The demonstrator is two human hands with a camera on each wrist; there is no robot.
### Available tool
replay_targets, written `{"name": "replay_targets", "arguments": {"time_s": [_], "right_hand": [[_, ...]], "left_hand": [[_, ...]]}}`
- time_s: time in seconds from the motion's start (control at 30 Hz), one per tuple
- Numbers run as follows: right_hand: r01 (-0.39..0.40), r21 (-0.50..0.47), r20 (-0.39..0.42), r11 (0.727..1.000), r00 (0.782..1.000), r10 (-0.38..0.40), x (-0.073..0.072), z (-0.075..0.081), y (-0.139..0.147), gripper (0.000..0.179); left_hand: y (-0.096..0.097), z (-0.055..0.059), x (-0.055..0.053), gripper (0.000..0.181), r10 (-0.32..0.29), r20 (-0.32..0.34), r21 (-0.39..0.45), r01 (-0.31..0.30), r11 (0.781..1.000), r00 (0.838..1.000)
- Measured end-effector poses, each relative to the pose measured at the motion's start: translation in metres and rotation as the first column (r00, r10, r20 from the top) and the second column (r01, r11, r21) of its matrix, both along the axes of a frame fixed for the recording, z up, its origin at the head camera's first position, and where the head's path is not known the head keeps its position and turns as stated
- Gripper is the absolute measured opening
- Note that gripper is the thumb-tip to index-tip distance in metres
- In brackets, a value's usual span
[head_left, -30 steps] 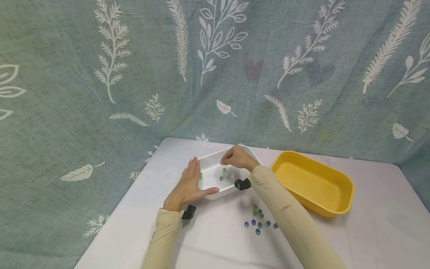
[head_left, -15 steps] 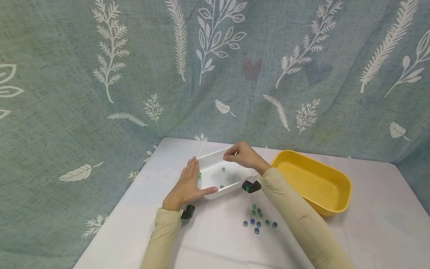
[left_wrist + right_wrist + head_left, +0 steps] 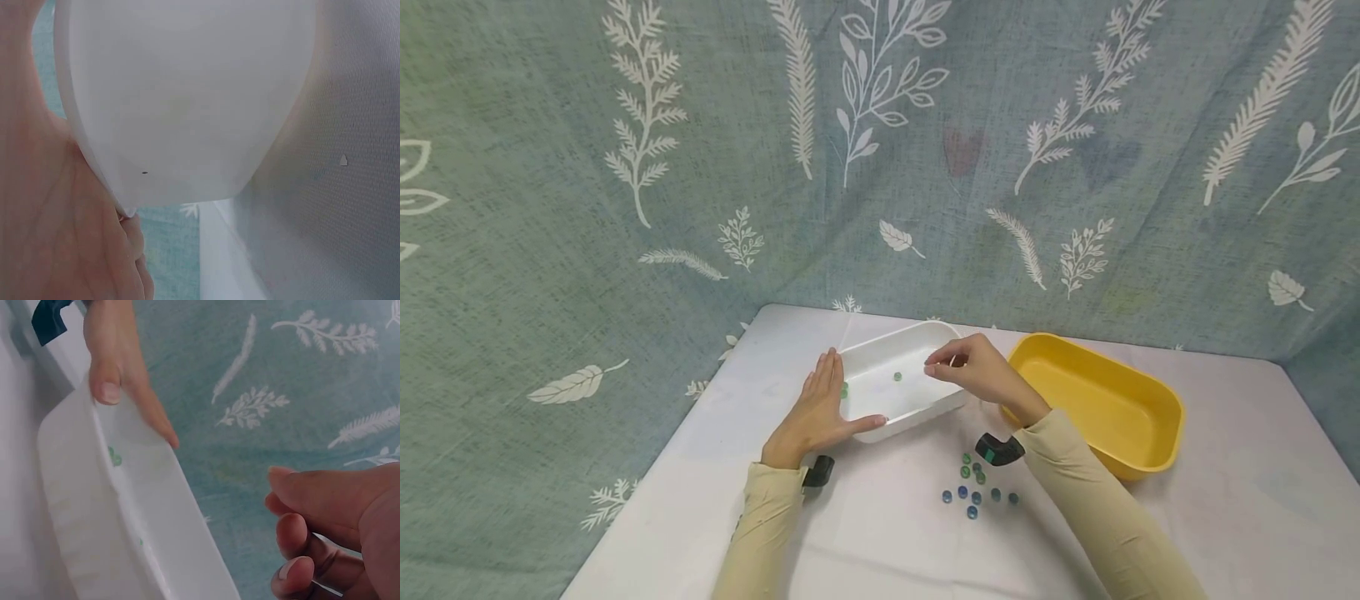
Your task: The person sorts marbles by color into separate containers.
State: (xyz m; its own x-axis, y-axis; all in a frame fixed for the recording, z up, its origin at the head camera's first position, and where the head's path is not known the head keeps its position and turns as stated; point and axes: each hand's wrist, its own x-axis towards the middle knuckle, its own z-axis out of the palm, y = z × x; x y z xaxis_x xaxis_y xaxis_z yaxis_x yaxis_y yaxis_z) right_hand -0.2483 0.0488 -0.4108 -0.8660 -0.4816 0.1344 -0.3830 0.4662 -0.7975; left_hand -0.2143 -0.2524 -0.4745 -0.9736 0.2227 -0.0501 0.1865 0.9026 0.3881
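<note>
A white plastic bin [image 3: 925, 410] stands near the back of the table. Along its left end lies my left hand [image 3: 816, 417], fingers straight, thumb resting over the near rim; the left wrist view shows its palm against the bin wall [image 3: 187, 94]. My right hand [image 3: 973, 367] hovers over the bin's right end, fingers loosely bent, nothing visible between the fingertips [image 3: 281, 478]. Inside the bin are a green glass marble [image 3: 898, 377] and more green ones [image 3: 844, 389] beside the left fingers. Another marble [image 3: 886, 419] is mostly hidden by the near wall.
Several blue marbles [image 3: 972, 512] and green marbles [image 3: 966, 472] lie loose on the white tablecloth in front of the bin. A yellow bin [image 3: 1090, 404] stands to the right, partly behind my right forearm. A patterned curtain [image 3: 880, 167] rises behind the table.
My right hand has moved right and back from the middle of the white bin. A dark marble in the bin rolled toward its near wall. My left hand has stayed put.
</note>
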Motion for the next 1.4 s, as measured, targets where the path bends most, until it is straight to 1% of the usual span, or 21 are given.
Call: {"name": "replay_targets", "arguments": {"time_s": [0.13,0.2,0.27,0.4,0.53,0.7,0.8,0.9,1.0,1.1,1.23,1.33,1.4], "right_hand": [[0.028,-0.058,0.083,0.998,0.996,-0.023,0.016,-0.005,0.013,0.019],[0.038,-0.072,0.1,0.997,0.994,-0.031,0.023,-0.009,0.019,0.019],[0.043,-0.077,0.092,0.996,0.995,-0.036,0.029,-0.013,0.024,0.018],[0.052,-0.075,0.04,0.996,0.998,-0.049,0.038,-0.023,0.034,0.021],[0.069,-0.089,0.032,0.994,0.997,-0.066,0.043,-0.033,0.041,0.019],[0.112,-0.085,0.082,0.99,0.991,-0.105,0.049,-0.043,0.046,0.024],[0.128,-0.07,0.111,0.989,0.987,-0.12,0.053,-0.047,0.047,0.026],[0.136,-0.052,0.124,0.989,0.984,-0.129,0.055,-0.048,0.047,0.026],[0.149,-0.05,0.132,0.988,0.981,-0.141,0.056,-0.051,0.049,0.026],[0.14,-0.063,0.126,0.988,0.983,-0.131,0.056,-0.053,0.051,0.026],[0.129,-0.067,0.146,0.989,0.982,-0.118,0.056,-0.056,0.052,0.025],[0.137,-0.056,0.16,0.989,0.979,-0.126,0.056,-0.058,0.052,0.024],[0.128,-0.052,0.144,0.99,0.982,-0.12,0.055,-0.058,0.052,0.023]], "left_hand": [[0.0,0.0,0.0,0.138,0.001,-0.006,-0.003,-0.001,1.0,1.0],[0.001,0.001,0.001,0.138,0.0,-0.01,-0.003,0.0,1.0,1.0],[0.001,0.002,0.001,0.138,0.0,-0.012,-0.002,0.0,1.0,1.0],[0.001,0.002,0.001,0.137,-0.003,-0.018,-0.001,0.003,1.0,1.0],[-0.001,0.001,0.0,0.137,-0.006,-0.023,-0.02,0.006,1.0,1.0],[-0.001,0.0,0.0,0.137,-0.002,-0.022,-0.025,0.001,1.0,1.0],[0.0,0.002,0.001,0.137,0.0,-0.015,-0.02,0.0,1.0,1.0],[0.001,0.003,0.002,0.136,-0.001,-0.016,-0.026,0.0,1.0,1.0],[0.002,0.003,0.002,0.136,-0.007,-0.027,-0.033,0.006,0.999,1.0],[0.002,0.001,0.001,0.135,-0.003,-0.032,-0.054,0.001,0.999,0.999],[0.001,-0.003,0.001,0.133,-0.002,-0.037,-0.079,-0.001,0.997,0.999],[0.001,-0.003,0.0,0.132,-0.008,-0.045,-0.08,0.004,0.997,0.999],[0.003,-0.002,-0.001,0.131,-0.007,-0.044,-0.077,0.004,0.997,0.999]]}}
